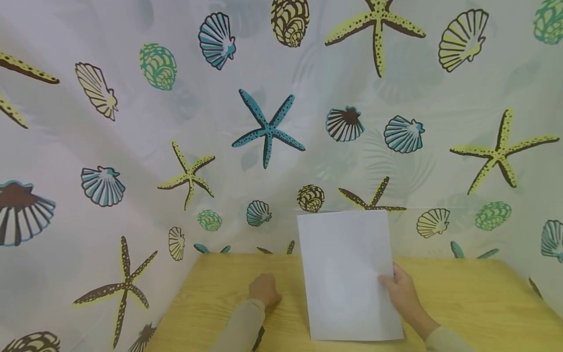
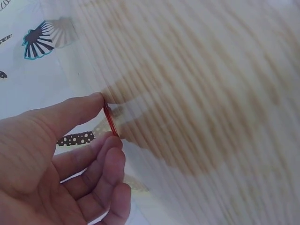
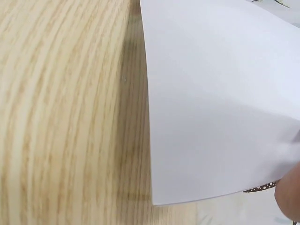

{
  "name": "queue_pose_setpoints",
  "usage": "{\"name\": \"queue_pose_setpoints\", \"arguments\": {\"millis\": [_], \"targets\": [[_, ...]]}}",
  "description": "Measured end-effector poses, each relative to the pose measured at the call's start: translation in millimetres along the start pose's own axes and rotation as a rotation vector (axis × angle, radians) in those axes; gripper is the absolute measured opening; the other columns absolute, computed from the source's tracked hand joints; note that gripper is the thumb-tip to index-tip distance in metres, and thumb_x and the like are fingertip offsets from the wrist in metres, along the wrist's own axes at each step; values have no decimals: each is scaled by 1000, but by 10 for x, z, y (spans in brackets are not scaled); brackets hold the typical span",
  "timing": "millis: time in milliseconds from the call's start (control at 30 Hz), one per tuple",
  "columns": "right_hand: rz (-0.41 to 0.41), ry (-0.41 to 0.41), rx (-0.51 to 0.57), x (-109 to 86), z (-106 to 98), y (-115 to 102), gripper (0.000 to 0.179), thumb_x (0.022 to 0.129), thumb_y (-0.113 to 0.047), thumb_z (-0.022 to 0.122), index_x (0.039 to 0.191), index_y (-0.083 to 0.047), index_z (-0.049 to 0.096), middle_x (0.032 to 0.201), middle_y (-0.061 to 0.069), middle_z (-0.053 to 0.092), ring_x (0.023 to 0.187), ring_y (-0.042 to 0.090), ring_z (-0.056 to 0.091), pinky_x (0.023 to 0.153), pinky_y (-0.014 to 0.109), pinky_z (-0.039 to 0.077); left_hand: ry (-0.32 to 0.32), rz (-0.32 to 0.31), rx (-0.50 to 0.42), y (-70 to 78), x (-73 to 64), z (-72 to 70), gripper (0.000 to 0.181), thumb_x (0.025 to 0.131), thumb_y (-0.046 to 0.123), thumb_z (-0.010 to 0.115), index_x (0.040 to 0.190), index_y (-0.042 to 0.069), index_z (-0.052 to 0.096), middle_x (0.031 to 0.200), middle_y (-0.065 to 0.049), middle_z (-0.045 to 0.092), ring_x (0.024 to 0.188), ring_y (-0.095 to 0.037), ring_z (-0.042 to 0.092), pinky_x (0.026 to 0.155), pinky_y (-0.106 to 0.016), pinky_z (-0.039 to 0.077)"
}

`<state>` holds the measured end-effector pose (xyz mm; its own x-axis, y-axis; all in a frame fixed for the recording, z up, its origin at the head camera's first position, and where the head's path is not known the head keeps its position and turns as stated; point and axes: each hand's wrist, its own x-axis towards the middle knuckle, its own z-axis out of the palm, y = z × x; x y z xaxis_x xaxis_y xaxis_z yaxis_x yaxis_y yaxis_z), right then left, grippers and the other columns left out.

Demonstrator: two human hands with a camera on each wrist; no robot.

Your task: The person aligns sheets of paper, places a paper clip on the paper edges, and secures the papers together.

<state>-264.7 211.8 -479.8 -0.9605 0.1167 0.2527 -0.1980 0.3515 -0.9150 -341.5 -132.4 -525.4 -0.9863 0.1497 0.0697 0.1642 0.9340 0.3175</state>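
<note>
The white sheet [image 1: 343, 278], plain and rectangular, stood nearly upright over the table [image 1: 475, 303], its right edge pinched between the thumb and fingers of the right hand [image 1: 404, 296]. Thumb and fingertip of the left hand [image 1: 265, 289] nipped a thin, shiny red loop [image 2: 110, 121]. A strip of wood ran between left hand and sheet; more stretched rightward. The table's far edge met a shell-printed curtain [image 1: 308, 73].
</note>
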Motion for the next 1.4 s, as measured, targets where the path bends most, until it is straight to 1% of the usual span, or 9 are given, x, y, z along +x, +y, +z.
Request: {"name": "queue_pose_setpoints", "arguments": {"millis": [67,100,267,500,700,867,1033,1233,1400], "targets": [[1,-3,5,-3,0,-5,43,94,1,47,134,13,37,132,34,44,119,46,46,95,53,41,2,-9,6,19,-9,-18,26,67,17,80,65,7,56,57,0,52,52,-15,49,50,-35,50],[2,-3,5,-3,0,-6,43,94,1,47,134,13,37,131,34,44,119,46,46,95,53,42,-8,-23,6,58,-37,-68,25,67,16,80,66,6,57,58,-1,53,53,-16,50,51,-37,51],[18,4,3,-13,-3,-9,43,94,1,47,134,13,37,132,34,43,120,46,45,96,53,41,-9,-49,12,86,-37,-68,24,67,14,80,67,5,58,58,-2,53,53,-16,51,51,-36,52],[8,7,4,-28,-1,-19,44,94,2,47,135,13,36,131,35,44,117,45,47,94,52,43,-6,-48,20,80,-14,-33,23,67,14,80,70,4,59,60,-2,54,55,-17,51,52,-36,52],[23,-5,8,-27,-11,-20,45,94,1,46,136,14,34,134,35,42,120,46,45,96,53,40,-13,-45,-19,93,-46,-60,23,68,11,79,70,3,58,61,-3,53,55,-18,50,51,-37,51],[3,5,4,-26,-9,-25,44,93,2,47,134,14,37,132,35,44,118,45,47,94,52,42,-7,-12,-64,103,-70,-82,18,68,4,76,71,1,58,61,-4,53,53,-17,49,48,-34,49],[-12,16,-4,-25,-3,-27,43,93,3,48,133,14,39,129,36,46,115,44,50,91,50,46,6,27,-92,114,-75,-87,17,67,-3,73,73,0,57,62,-5,54,55,-18,49,50,-34,49],[15,-2,5,-9,-1,-34,47,93,1,47,136,14,34,134,35,41,120,46,45,94,53,42,30,69,-113,120,-75,-61,19,65,-11,67,71,2,54,62,-5,52,57,-20,49,51,-34,48],[43,-3,15,-17,11,-42,46,93,1,47,136,13,35,133,35,42,120,45,45,96,53,41,53,108,-108,145,-87,-69,22,65,-15,65,75,2,56,69,-8,56,64,-25,56,57,-35,51]]}}
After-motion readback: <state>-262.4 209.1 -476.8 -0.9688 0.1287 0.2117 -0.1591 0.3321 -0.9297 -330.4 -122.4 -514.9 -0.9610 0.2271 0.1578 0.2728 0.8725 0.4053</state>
